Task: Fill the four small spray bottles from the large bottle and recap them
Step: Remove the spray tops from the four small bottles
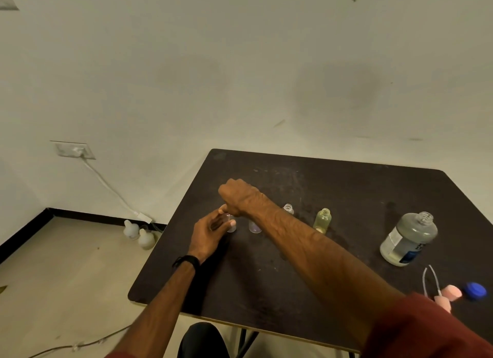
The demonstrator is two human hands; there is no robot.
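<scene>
**Both hands on the leftmost small bottle**

On the dark table (346,187), the left hand (210,233) wraps its fingers (231,223) around a clear small bottle (230,221). The right hand (238,196) is closed in a fist over its top, apparently on a cap. Beside it stand another clear bottle (254,225), an uncapped clear one (288,209) and a yellowish uncapped one (322,220). The large bottle (409,239) stands open, well to the right, near its blue cap (475,291) and pink spray tops (450,293).

Head cam, angled down, table (346,187) close
</scene>
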